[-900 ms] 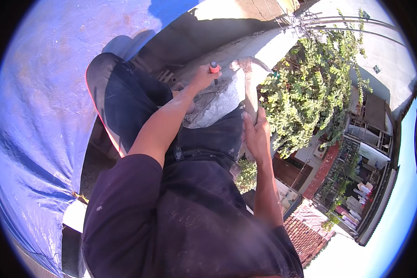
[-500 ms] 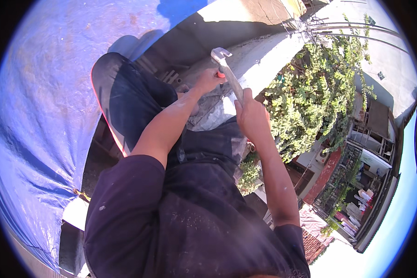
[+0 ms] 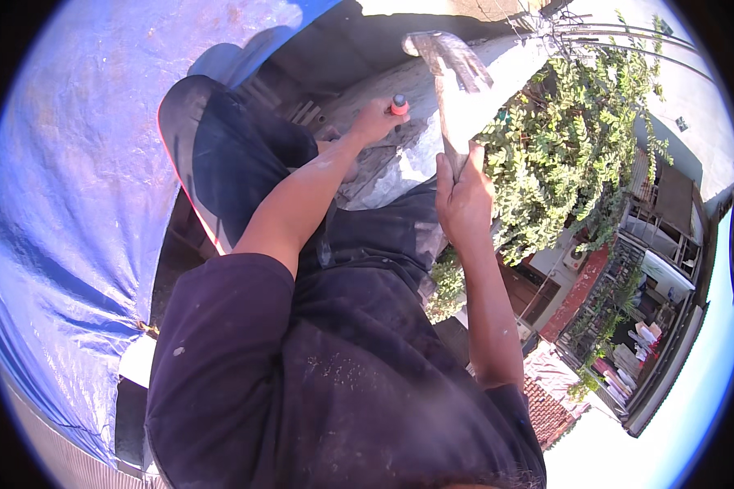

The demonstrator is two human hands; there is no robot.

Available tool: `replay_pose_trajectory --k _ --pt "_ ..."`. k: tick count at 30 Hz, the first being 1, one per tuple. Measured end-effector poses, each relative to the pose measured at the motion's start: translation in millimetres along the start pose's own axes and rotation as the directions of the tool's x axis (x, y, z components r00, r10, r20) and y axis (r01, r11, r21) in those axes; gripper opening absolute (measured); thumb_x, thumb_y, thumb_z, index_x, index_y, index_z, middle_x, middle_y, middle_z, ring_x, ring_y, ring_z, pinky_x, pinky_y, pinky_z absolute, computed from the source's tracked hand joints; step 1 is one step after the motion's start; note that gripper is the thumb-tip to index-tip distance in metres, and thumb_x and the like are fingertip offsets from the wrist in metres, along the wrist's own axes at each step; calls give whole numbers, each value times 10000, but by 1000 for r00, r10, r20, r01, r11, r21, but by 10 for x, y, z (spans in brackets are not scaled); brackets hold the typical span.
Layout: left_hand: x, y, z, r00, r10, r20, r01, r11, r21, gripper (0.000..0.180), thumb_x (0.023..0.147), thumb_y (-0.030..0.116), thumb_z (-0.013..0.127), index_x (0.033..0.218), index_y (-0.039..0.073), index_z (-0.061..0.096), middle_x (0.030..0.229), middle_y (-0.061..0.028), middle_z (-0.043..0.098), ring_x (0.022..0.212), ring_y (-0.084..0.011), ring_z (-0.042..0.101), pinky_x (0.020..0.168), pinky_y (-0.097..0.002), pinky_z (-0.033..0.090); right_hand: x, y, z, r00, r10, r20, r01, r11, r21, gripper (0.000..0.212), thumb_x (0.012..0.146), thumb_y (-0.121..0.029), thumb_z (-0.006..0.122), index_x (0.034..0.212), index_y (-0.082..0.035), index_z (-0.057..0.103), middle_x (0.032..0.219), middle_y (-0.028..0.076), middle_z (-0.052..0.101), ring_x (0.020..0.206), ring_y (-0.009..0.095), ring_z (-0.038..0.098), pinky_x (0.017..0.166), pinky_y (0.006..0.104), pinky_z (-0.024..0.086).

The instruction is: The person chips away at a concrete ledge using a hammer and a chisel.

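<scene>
Claw hammer (image 3: 450, 81) is held up in the right hand (image 3: 466, 196), above the bright top of the white wall (image 3: 501, 77), between the other tool and the green leaves (image 3: 567, 155). From my remote place I see that the right fingers are closed around the lower part of its handle, with the thumb lying along the side. The metal head points away from the body and is apart from the other tool.

The left hand (image 3: 375, 122) is also closed, and it grips the red-handled tool (image 3: 399, 105), whose grey end shows above the fist. Its lower end is mostly hidden from me, so I cannot say surely if it touches the rough concrete (image 3: 391, 175) below.

On the left side, I see the bent knee in dark trousers (image 3: 236, 138), and beyond it the blue tarp (image 3: 65, 179). The dark shirt (image 3: 342, 375) fills the lower middle of my view. To the right, past the leaves, I notice a house front (image 3: 628, 301) in sunlight.
</scene>
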State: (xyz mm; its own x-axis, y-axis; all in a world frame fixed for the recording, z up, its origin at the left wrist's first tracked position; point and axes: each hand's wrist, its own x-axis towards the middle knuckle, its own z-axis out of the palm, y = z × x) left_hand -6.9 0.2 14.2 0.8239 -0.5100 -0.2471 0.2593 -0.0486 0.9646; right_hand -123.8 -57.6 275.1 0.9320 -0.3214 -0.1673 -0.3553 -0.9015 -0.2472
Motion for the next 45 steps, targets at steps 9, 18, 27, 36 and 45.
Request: replay_pose_trajectory --k 9,18,27,36,45 --pt "-23 -10 78 997 83 -6 -83 996 21 347 857 216 814 1141 38 723 974 -105 762 852 -169 679 803 -346 519 -184 -177 -152 995 -79 -52 83 993 86 338 1015 -246 605 1222 2 504 793 291 673 737 495 669 628 519 510" --pt "-150 -202 110 997 54 62 -73 929 364 422 885 282 775 1229 49 698 1051 -121 763 954 -231 717 867 -374 520 -51 251 193 959 122 256 -56 966 -251 295 1012 -297 593 1116 -35 508 825 306 678 863 514 674 761 586 511" --pt "97 -336 3 981 52 -190 -49 999 19 298 902 235 725 1124 41 685 1005 -139 738 941 -268 704 857 -398 519 -226 -23 -181 994 98 44 -107 949 298 416 1026 -260 612 1238 89 535 754 183 660 621 306 610 602 374 481" --pt "27 -229 78 986 58 -158 -36 989 140 364 899 307 731 1143 45 665 984 -149 731 915 -324 703 835 -427 520 -204 -7 -45 994 44 96 -78 920 384 405 1005 -191 631 1250 116 535 878 278 705 777 441 694 733 459 525" --pt "70 -203 28 998 37 -48 -34 997 63 362 877 289 780 1128 33 729 1017 -111 766 941 -206 717 859 -365 523 -21 -82 -219 959 -199 -203 262 896 359 240 1013 -116 626 1195 28 561 683 32 604 579 95 566 528 282 444"
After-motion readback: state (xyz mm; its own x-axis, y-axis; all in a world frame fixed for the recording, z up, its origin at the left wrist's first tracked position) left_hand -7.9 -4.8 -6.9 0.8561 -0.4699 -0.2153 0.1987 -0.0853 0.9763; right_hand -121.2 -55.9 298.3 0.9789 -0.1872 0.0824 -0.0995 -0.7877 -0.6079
